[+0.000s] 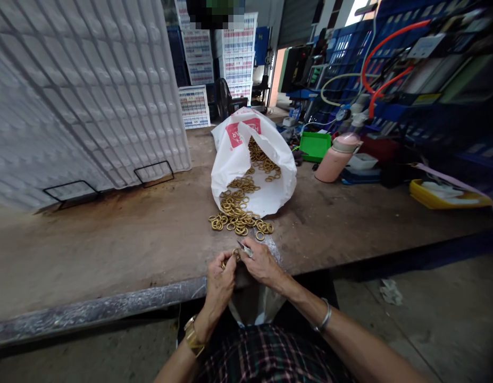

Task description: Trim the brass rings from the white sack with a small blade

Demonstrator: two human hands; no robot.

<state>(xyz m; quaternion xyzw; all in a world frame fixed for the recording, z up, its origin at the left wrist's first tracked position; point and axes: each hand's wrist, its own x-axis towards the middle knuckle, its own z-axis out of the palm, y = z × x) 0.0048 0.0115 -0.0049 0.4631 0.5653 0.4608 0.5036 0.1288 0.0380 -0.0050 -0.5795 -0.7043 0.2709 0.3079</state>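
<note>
Brass-coloured rings [240,215] spill from the mouth of a white plastic bag [226,165] with red print onto the brown tabletop [158,234]. At the table's front edge, my left hand [221,276] has its fingers closed on brass rings, some showing between the fingertips. My right hand [260,261] is closed around a small pointed metal tool [245,249], its tip sticking out past the fingers. Both hands nearly meet, with a ring between them. Part of the tool is hidden in the right palm.
Stacked clear plastic trays [110,96] stand at the left, with black wire frames at their foot. A pink bottle [334,162], a green tray [315,146] and a yellow tray [441,197] sit at the right. White crates [237,58] are stacked behind.
</note>
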